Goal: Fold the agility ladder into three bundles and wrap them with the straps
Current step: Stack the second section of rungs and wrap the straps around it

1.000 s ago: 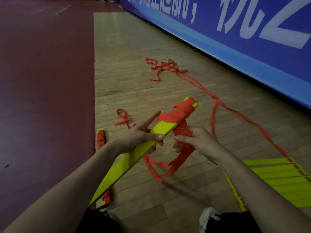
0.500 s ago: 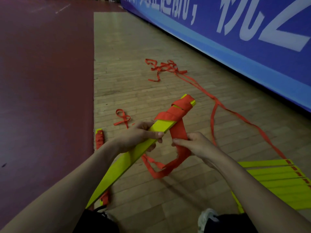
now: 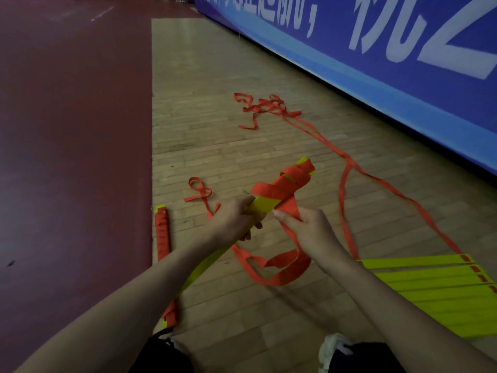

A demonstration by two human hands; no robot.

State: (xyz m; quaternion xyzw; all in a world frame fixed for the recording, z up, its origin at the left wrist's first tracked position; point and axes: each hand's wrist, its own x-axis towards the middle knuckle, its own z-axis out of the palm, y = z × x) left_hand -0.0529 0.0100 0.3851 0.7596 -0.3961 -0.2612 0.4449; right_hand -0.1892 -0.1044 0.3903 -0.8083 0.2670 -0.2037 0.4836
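Centre frame: yellow rung bundle (image 3: 266,206) tilted, far end toward 1 o'clock, red strap (image 3: 279,191) wound round its top. L hand (image 3: 234,220) grips bundle mid-length; R hand (image 3: 312,232), just beside at 3 o'clock, pinches strap, slack looping down to floor (image 3: 215,135); wrapped bundle (image 3: 162,232) on floor at 9 o'clock; loose rungs (image 3: 435,289) at 4 o'clock.
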